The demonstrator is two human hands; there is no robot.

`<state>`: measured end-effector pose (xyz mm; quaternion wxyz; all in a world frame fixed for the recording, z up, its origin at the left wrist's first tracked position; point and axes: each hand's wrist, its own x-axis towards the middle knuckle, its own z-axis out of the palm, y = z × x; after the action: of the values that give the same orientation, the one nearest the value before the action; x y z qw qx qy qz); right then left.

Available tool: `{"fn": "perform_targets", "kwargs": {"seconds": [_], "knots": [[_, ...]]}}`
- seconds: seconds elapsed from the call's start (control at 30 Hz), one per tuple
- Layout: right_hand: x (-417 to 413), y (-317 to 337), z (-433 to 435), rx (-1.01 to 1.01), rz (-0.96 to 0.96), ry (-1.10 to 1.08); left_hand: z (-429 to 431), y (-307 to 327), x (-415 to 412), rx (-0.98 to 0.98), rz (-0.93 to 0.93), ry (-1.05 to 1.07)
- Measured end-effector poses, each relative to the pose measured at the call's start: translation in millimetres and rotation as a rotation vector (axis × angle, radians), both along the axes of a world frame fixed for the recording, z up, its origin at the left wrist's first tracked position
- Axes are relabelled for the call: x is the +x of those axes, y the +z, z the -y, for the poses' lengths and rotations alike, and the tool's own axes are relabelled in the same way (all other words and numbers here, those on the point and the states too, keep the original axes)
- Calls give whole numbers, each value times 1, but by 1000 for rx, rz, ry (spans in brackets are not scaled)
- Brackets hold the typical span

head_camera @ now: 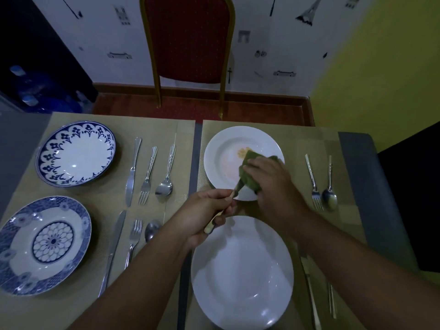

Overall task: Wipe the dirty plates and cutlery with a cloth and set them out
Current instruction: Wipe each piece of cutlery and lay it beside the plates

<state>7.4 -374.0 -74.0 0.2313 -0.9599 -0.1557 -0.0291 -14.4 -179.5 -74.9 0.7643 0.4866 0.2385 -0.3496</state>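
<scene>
Cutlery [209,227], pale-handled, in grip of left hand [202,211], tip inside green cloth [248,178] in right hand [276,186]

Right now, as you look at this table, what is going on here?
A person is wiping cutlery. The left hand grips a utensil by its handle, while the right hand holds a green cloth wrapped round its other end, above the far white plate, which carries a yellowish smear. The near white plate looks clean. On the left mat, two blue-patterned plates sit with knives, forks and spoons laid beside them.
</scene>
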Motion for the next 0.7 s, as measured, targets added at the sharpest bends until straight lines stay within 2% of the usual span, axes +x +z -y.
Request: {"fn": "perform_targets", "kwargs": {"seconds": [0.13,0.27,0.5,0.7], "knots": [[20,6,15,28,-49,-173,-5,-2,-5,43,-36,-35],[8,13,20,156,-18,-195,3,-7,-2,151,-11,0],[-18,17,22,177,-84,69,14,-11,6,115,-73,81],[-27,9,21,47,-89,307,12,-5,9,67,24,-53]]}}
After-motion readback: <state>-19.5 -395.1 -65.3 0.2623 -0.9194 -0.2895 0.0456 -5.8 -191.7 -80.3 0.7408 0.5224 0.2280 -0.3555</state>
